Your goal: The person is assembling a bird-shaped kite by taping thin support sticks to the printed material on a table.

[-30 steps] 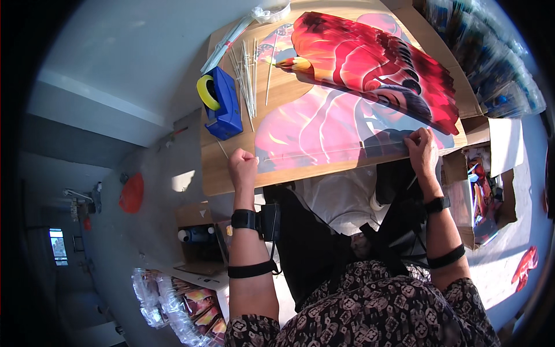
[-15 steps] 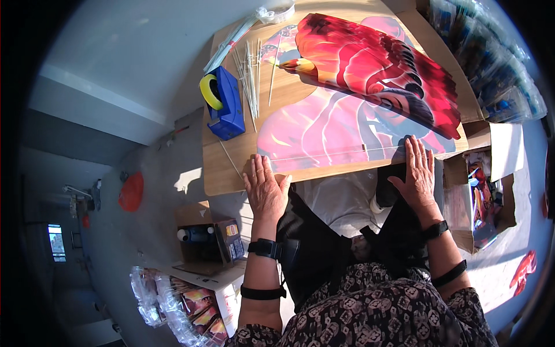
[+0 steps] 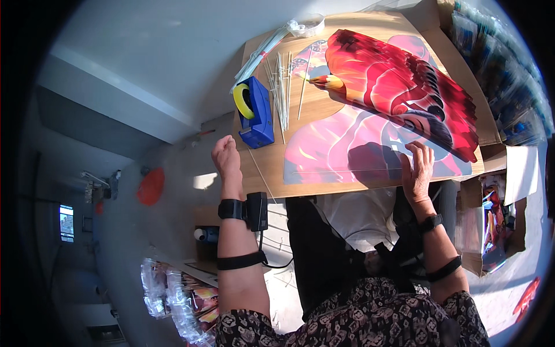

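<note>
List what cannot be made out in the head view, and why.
All in the head view:
Left hand: curled fingers hide whether it grips anything.
Pale printed sheet: part lies hidden under the red printed piece.
Wrapped packages at right: blurred, contents unclear.
Bright rectangle at far left: too small to identify.

The person wears a black short-sleeved top [image 3: 376, 318] printed with pale, blocky motifs. At the top's front edge are black straps [image 3: 396, 266], and ahead of it black trousers [image 3: 309, 248]. Out from its left sleeve [image 3: 245, 327] come a black band [image 3: 240, 261], a thin black cable [image 3: 280, 266] and a wristband [image 3: 231, 209] beside a boxy module [image 3: 256, 211]. Beyond its right sleeve [image 3: 465, 315] sit a second band [image 3: 445, 269] and second wristband [image 3: 430, 223].
</note>
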Motion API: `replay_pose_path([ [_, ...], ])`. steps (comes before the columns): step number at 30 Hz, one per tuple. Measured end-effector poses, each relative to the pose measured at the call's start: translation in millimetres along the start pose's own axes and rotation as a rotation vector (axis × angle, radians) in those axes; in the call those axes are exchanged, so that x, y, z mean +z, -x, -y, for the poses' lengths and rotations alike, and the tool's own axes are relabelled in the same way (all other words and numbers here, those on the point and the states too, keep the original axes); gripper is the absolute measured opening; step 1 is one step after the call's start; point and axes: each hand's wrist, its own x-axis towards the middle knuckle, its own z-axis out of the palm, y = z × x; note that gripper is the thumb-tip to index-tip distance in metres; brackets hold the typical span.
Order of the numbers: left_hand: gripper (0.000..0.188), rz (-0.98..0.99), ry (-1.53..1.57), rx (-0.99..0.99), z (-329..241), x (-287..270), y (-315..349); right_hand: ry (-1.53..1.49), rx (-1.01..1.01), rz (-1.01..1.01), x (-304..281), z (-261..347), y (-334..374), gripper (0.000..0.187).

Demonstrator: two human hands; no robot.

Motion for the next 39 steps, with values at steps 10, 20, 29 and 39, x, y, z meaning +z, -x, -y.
replay_pose_path([
  [10,0.017,0.372,0.052,-0.440,-53.3,22.5,-19.1,0.180,0.024,0.073,11.4,-5.4,5.2,0.033],
  [20,0.004,0.246,0.493,-0.434,-29.5,26.0,-3.4,0.196,0.017,0.083,11.6,-7.1,4.8,0.034],
  [29,0.004,0.194,0.775,-0.382,-17.7,19.5,13.0,0.190,0.022,0.080,10.9,-4.9,4.3,0.031],
  [39,0.007,0.158,0.814,-0.977,-12.1,30.4,10.2,0.186,0.022,0.080,10.6,-1.8,3.7,0.027],
])
